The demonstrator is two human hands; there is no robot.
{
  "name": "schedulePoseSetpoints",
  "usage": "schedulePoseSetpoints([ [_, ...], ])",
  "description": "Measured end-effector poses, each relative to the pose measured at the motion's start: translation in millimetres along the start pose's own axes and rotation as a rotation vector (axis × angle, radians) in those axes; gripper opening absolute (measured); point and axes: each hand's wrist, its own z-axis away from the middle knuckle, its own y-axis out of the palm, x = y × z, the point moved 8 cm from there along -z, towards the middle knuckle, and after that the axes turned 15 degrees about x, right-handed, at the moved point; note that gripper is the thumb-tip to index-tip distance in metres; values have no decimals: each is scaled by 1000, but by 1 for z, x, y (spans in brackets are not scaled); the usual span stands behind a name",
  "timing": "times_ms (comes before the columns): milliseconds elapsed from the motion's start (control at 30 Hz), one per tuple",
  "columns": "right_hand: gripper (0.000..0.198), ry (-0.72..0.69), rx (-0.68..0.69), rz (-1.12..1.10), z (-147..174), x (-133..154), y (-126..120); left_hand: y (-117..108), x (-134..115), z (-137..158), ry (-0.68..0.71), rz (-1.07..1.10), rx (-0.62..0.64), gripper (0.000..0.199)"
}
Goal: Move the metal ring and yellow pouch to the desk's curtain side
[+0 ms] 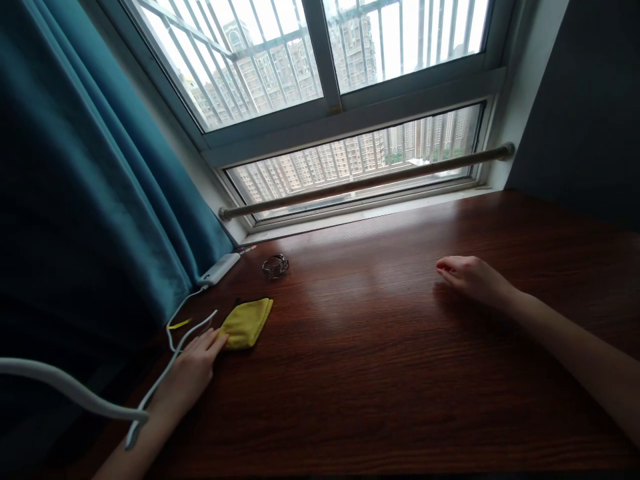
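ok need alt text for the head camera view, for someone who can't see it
A person's left hand touches the edge of a folded yellow cloth on a dark wooden table below a barred window, while the right hand rests flat farther right. A white cable, a white power bank and a metal ring-shaped object lie near a teal curtain.

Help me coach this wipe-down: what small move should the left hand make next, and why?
Probably close the fingers on the yellow cloth. The left hand lies flat with its fingertips just touching the cloth's near edge, not gripping it, and a white cable crosses the wrist. The right hand rests apart on the wooden surface.
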Motion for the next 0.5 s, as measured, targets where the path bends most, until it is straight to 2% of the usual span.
schedulePoseSetpoints([
  [100,25,-6,12,24,0,1,2,-6,-26,-10,7,8,2,45],
  [233,25,-20,17,53,1,4,2,-8,-57,-43,29,51,30,41],
  [367,25,-21,13,72,1,6,-1,3,-65,-80,-55,96,60,43],
  [500,22,-36,21,79,1,11,0,19,-68,-102,-116,139,148,39],
])
